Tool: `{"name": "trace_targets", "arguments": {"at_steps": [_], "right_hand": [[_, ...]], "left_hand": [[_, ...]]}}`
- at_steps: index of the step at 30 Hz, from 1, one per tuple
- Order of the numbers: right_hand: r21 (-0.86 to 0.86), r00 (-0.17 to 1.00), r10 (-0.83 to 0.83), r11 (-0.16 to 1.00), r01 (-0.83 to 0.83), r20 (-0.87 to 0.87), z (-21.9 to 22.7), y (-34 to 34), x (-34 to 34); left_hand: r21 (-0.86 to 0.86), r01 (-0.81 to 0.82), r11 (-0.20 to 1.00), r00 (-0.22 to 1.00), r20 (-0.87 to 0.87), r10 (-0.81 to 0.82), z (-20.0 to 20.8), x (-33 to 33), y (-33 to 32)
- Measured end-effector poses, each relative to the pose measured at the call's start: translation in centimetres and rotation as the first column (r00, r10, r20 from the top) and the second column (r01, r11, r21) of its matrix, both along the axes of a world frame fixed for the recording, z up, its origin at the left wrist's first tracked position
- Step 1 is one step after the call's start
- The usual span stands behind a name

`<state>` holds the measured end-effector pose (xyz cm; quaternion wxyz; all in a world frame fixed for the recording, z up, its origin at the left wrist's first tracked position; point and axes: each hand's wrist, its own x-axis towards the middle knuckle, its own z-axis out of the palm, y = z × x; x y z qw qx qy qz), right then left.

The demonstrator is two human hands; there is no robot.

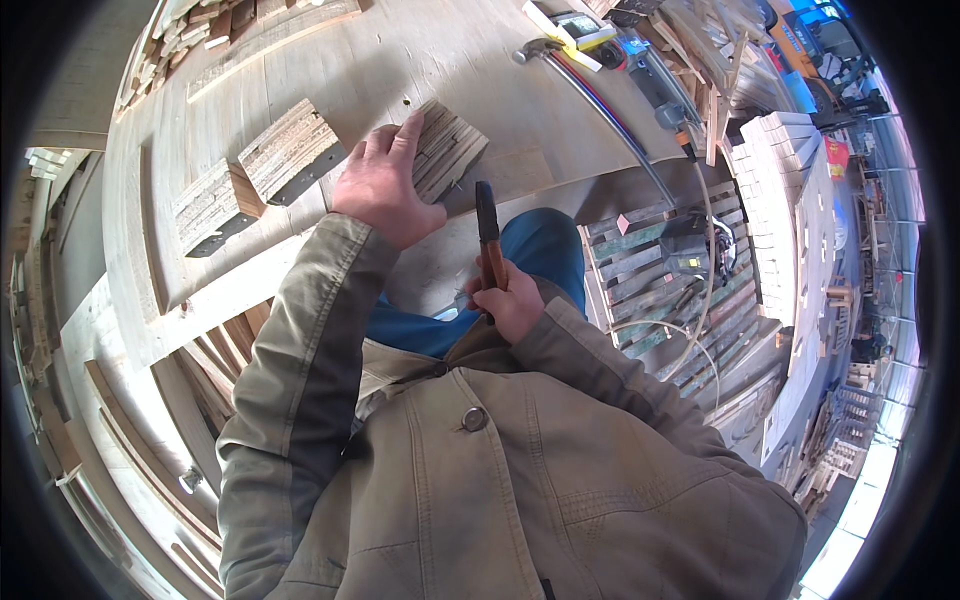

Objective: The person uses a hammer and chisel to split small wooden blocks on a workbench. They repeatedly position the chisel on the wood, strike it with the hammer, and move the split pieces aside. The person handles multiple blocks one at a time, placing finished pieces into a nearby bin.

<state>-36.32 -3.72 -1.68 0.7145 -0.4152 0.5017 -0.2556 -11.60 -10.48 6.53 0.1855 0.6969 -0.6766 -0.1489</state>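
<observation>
— Three bundles of thin wood strips lie on the pale plywood tabletop, don't they?

— Yes. At the left of the frame sits the first bundle, with a dark band at its lower end; just right of it, and a little higher, lies the second bundle, banded the same way. The third bundle is at upper centre.

— And the left hand?

— It comes up from the lower edge in an olive jacket sleeve, forearm slanting up and to the right. The palm is laid flat over the left side of the third bundle, fingers spread and pressing down on its top, index finger reaching up along the edge. It rests on the wood rather than closing round it.

— The right hand?

— Lower, at the centre of the frame, close to the body. It is curled into a fist round the reddish-brown handle of a tool whose dark head points up toward the third bundle, ending just below it. What kind of tool, I cannot tell.

— Further right?

— A hammer lies at top centre, and stacked wooden slats fill the right side.
</observation>
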Motion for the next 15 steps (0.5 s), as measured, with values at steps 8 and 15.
{"name": "trace_targets", "arguments": {"at_steps": [8, 15], "right_hand": [[0.104, 0.999, 0.042, 0.994, -0.039, -0.022, 1.9, -1.0, 3.1], [0.105, 0.995, -0.094, 0.990, 0.096, -0.025, 3.9, -1.1, 6.0]], "left_hand": [[0.069, -0.067, 0.995, 0.997, 0.042, 0.064, 0.4, -0.8, 0.3], [0.097, -0.088, 0.991, 0.996, 0.039, 0.085, 0.6, -1.0, 0.4]]}}
